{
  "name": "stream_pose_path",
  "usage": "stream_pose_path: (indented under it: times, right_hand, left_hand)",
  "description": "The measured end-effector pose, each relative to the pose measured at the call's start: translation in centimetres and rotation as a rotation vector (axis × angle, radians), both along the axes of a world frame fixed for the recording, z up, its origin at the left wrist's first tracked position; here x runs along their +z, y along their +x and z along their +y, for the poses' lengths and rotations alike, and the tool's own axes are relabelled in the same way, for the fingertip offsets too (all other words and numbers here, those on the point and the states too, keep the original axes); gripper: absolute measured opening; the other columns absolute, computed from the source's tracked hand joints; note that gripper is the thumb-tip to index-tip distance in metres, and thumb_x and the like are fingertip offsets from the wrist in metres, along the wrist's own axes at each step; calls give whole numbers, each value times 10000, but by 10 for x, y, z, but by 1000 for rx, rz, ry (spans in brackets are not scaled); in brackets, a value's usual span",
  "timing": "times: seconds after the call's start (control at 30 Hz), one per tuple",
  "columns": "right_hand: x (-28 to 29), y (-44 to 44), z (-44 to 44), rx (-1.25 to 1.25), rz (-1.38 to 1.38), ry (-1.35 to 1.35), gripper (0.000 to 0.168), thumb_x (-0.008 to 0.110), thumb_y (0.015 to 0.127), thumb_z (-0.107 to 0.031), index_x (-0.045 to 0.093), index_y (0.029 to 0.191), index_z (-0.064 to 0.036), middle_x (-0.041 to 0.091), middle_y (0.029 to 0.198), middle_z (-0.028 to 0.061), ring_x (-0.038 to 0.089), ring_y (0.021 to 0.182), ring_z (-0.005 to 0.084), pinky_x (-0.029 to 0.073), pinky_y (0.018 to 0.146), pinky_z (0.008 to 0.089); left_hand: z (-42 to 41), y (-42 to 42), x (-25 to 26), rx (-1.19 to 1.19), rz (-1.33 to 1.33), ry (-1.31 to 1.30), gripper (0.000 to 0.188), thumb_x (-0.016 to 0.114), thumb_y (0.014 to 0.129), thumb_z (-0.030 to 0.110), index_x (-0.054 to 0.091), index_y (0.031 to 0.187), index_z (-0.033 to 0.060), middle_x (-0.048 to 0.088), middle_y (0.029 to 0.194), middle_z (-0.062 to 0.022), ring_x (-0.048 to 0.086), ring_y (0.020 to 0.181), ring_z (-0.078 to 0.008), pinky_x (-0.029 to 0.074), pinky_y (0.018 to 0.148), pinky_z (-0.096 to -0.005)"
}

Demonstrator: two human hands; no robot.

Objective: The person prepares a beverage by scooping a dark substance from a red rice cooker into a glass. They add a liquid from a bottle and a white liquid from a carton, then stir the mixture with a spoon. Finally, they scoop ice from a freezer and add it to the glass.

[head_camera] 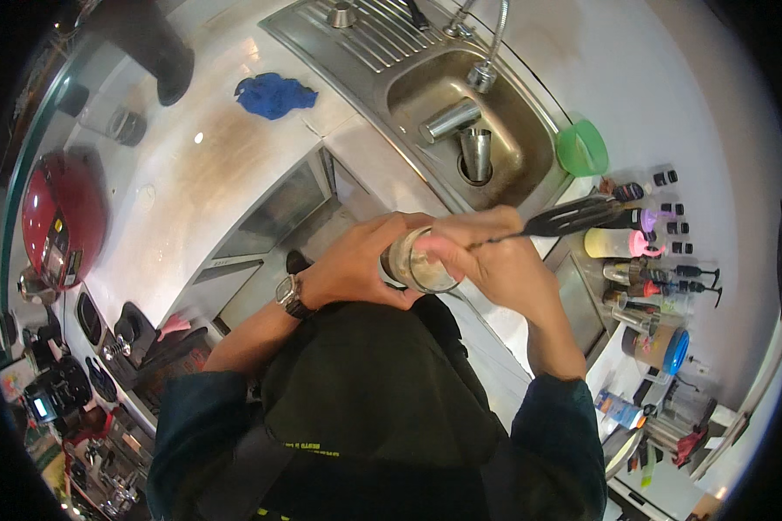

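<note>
My left hand [355,260], a watch on its wrist, wraps around a round clear glass [433,281] held in front of my torso. Pale beige contents show through the wide mouth. Over that mouth is my right hand [505,260], its thumb lying across the rim. A black utensil [570,217] is gripped in it, the long looped or slotted end pointing away to the right. Motion blur on that hand hides the utensil's exact kind and whether its other end reaches into the glass.
Two metal cups [451,120] lie in the steel sink [401,98], below a flexible faucet [482,77]. A green plastic bowl [583,148] sits beside it. Pump bottles [616,243] line the right counter. A blue cloth [275,96] and a red rounded appliance [62,221] are at left.
</note>
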State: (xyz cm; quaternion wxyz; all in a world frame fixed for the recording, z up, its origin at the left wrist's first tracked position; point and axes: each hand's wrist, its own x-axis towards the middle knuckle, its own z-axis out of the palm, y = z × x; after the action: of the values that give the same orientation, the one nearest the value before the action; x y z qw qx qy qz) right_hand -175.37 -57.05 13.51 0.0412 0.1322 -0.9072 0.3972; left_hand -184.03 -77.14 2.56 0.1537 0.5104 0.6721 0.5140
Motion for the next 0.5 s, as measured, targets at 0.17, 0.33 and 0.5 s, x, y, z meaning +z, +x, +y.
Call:
stream_pose_path:
  times: [0.17,0.33,0.5]
  right_hand:
    - [-1,1,11,112,107,106,206,665,1025,-196,766,1154,-72,703,808,108,658,651,304,509,585,345]
    - [0,5,17,-31,61,105,357,630,1042,-361,712,983,-19,570,722,211,600,658,400,465,586,453]
    - [-10,11,30,78,164,176,244,646,1017,-255,711,1139,-54,630,783,153,629,691,388,489,600,432]
  left_hand:
    - [10,4,-4,26,17,-10,831,934,640,280,570,1347,39,667,1277,-168,670,1144,-380,539,980,-433]
    - [20,6,-2,-6,12,-11,866,924,655,273,537,1397,50,658,1322,-171,660,1178,-385,538,998,-444]
    - [29,8,-11,-12,-7,51,851,922,657,267,543,1390,54,659,1323,-166,661,1179,-382,541,991,-433]
